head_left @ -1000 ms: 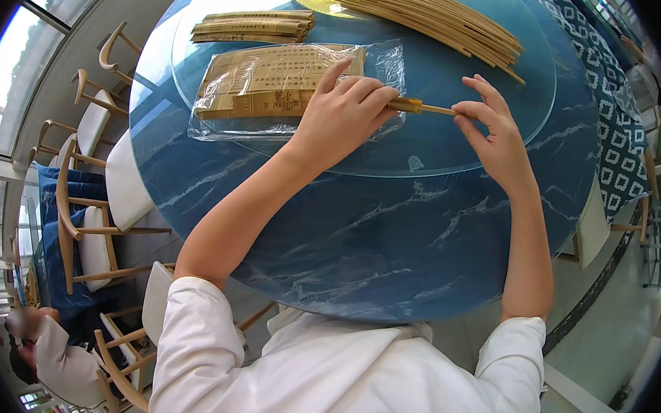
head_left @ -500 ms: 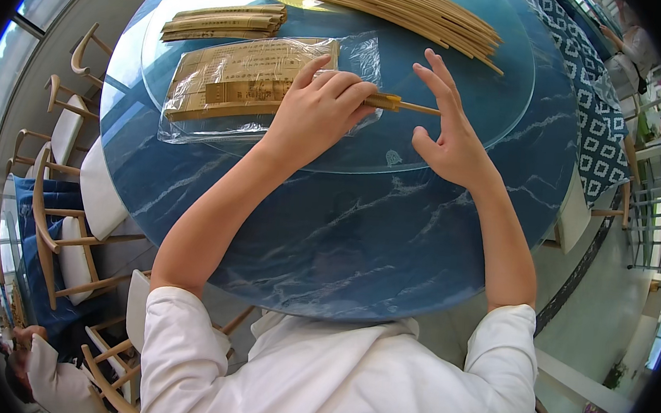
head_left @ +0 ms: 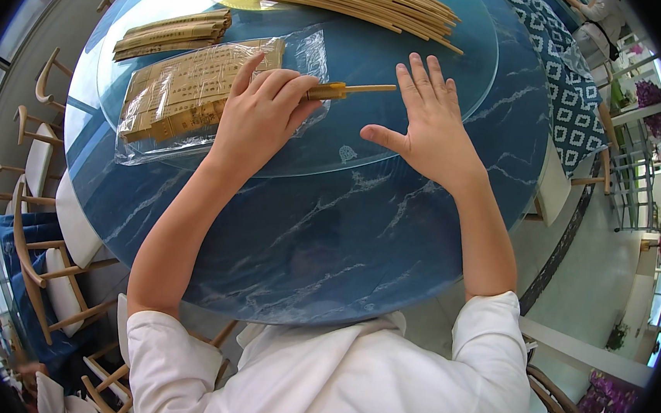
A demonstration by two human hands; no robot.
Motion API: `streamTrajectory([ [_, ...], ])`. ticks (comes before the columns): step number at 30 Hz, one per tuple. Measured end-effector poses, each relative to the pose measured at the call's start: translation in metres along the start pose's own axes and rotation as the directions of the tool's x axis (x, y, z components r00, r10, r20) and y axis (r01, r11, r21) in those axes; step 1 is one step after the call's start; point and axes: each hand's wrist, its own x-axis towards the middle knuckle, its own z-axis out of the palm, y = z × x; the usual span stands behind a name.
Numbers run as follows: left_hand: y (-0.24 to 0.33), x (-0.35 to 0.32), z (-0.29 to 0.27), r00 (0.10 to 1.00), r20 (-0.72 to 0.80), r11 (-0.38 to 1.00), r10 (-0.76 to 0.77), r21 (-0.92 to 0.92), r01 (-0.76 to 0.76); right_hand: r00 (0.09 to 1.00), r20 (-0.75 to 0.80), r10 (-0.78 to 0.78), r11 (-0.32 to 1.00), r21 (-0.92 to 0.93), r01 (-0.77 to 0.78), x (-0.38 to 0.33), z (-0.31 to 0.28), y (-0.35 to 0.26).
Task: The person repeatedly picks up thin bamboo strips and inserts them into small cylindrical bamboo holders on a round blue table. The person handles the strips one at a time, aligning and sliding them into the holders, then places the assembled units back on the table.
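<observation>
I log left hand (head_left: 256, 117) gripping a paper sleeve (head_left: 325, 91), wooden stick (head_left: 372, 88) jutting toward the right hand (head_left: 432, 133), spread open; plastic bag (head_left: 310, 53) beside the left.

Left grip (head_left: 258, 119) curled, little finger aloft; right grip (head_left: 436, 141) flat, thumb wide, both forearms (head_left: 185, 222) slanting inward.
</observation>
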Motion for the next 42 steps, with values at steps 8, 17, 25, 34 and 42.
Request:
streamTrajectory([
  [8, -0.002, -0.002, -0.001, 1.000, 0.001, 1.000, 0.029, -0.013, -0.028, 0.998, -0.037, -0.051, 0.998, -0.044, 0.049, -0.002, 0.007, -0.015],
  [17, 0.006, 0.004, -0.002, 0.999, 0.022, 0.999, 0.029, -0.044, -0.028, 0.997, -0.028, -0.065, 0.997, -0.032, 0.064, -0.001, 0.011, -0.041],
  [25, 0.008, 0.004, -0.001, 1.000, -0.005, 0.999, 0.024, -0.036, -0.024, 0.979, -0.178, -0.104, 0.979, 0.155, 0.132, 0.004, 0.017, -0.041],
  [34, 0.009, 0.005, -0.004, 1.000, 0.003, 0.999, 0.018, -0.038, -0.018, 0.933, -0.335, -0.132, 0.935, 0.272, 0.230, 0.001, 0.005, -0.040],
  [42, 0.007, 0.001, -0.005, 1.000, 0.024, 0.999, 0.000, -0.053, 0.001, 0.939, -0.322, -0.119, 0.933, 0.288, 0.216, 0.001, 0.008, -0.046],
])
